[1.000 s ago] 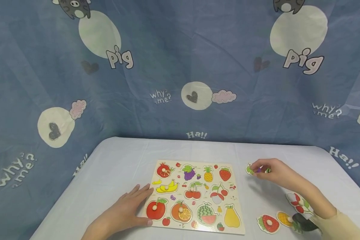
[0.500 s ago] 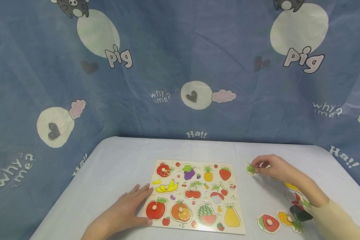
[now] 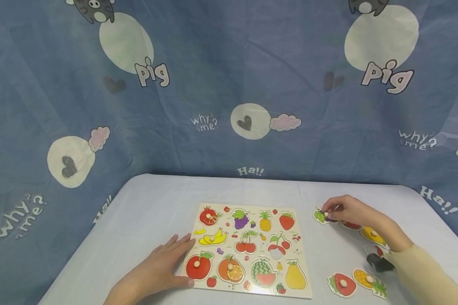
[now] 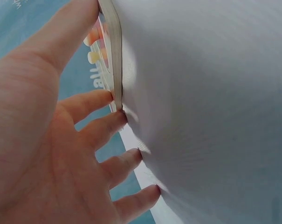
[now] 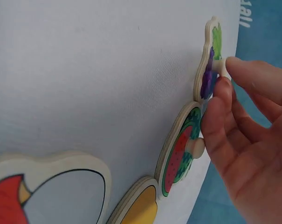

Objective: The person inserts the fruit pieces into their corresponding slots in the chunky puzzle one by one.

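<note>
Your left hand (image 3: 156,264) lies relaxed with its fingers spread, thumb and fingertips set against the near-side edge of a flat, rectangular board (image 3: 263,289); it holds nothing. That edge shows as a straight, pale, wood-coloured band, and the board stretches from there toward your right hand. Its face is smooth and glossy, printed with fruit in rounded outlines, and small round knobs stand on the pomegranate (image 3: 209,216), bananas (image 3: 215,238), apple (image 3: 199,268) and orange (image 3: 233,271).

Your right hand (image 3: 351,210) pinches the pale, peg-like knob of the grape piece (image 5: 208,74) between thumb and index finger, the remaining fingers curled. The piece is at those fingertips, beyond the board's right side: a thin, wavy-edged cutout, green and purple on top, bare wood colour along its rim.

Just beside it, under your right fingers, lies the rounded watermelon piece (image 5: 180,144), knob upward, then the smooth yellow piece (image 3: 372,236) under your forearm. Closer to you than that hand are the red strawberry piece (image 3: 341,284) and the spiky-leaved pineapple piece (image 3: 370,283), on finely textured white cloth (image 3: 168,199).
</note>
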Available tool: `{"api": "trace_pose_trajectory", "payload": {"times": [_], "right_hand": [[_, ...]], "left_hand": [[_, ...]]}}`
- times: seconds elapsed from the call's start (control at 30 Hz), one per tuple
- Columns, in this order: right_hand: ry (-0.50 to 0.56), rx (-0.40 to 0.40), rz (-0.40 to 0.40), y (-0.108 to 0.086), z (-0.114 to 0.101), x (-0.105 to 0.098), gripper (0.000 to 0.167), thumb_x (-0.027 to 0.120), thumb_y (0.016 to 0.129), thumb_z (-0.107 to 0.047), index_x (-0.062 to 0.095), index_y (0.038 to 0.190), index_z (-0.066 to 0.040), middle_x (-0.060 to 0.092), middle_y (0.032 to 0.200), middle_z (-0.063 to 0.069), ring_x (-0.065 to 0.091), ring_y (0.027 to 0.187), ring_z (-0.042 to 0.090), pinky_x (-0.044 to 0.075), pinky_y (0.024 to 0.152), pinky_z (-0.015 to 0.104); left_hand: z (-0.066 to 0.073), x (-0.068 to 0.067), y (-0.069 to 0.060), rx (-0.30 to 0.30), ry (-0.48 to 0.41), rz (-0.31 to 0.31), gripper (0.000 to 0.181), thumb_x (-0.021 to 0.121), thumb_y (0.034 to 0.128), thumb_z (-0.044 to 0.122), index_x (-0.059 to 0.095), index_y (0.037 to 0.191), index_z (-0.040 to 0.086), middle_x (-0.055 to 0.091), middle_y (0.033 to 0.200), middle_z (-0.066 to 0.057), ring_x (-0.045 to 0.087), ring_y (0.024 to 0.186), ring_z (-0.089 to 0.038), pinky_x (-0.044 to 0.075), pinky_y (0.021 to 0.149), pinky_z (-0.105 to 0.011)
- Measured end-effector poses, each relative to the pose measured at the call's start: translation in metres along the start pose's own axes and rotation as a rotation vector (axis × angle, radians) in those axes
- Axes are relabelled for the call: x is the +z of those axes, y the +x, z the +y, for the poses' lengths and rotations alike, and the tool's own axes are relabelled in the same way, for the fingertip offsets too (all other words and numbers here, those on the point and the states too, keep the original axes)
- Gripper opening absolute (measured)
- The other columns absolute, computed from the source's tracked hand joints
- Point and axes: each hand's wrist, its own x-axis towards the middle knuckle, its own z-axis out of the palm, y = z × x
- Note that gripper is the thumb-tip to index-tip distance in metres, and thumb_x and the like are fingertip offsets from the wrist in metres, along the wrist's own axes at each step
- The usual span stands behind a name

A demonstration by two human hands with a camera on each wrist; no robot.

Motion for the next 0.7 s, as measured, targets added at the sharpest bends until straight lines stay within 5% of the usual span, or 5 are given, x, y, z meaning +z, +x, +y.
{"api": "trace_pose_trajectory", "payload": {"times": [0.27, 0.7], "right_hand": [[0.093, -0.004, -0.078, 0.0064, 0.0045, -0.0007, 0.016, 0.067, 0.088, 0.002, 0.069, 0.103, 0.001, 0.067, 0.093, 0.007, 0.056, 0.08, 0.018, 0.053, 0.065, 0.025], [0.089, 0.016, -0.071, 0.0086, 0.0074, 0.001, 0.017, 0.066, 0.085, 0.007, 0.069, 0.101, 0.002, 0.064, 0.089, 0.008, 0.057, 0.078, 0.016, 0.054, 0.064, 0.026]], "left_hand": [[-0.0012, 0.0006, 0.0002, 0.014, -0.005, 0.003, 0.096, 0.088, 0.0647, 0.049, 0.049, 0.146, 0.017, 0.041, 0.153, -0.005, 0.025, 0.144, -0.037, 0.021, 0.11, -0.068], [-0.0018, 0.0014, 0.0002, 0.01, -0.011, 0.003, 0.096, 0.088, 0.0646, 0.049, 0.048, 0.146, 0.017, 0.041, 0.153, -0.004, 0.024, 0.145, -0.036, 0.02, 0.111, -0.066]]}}
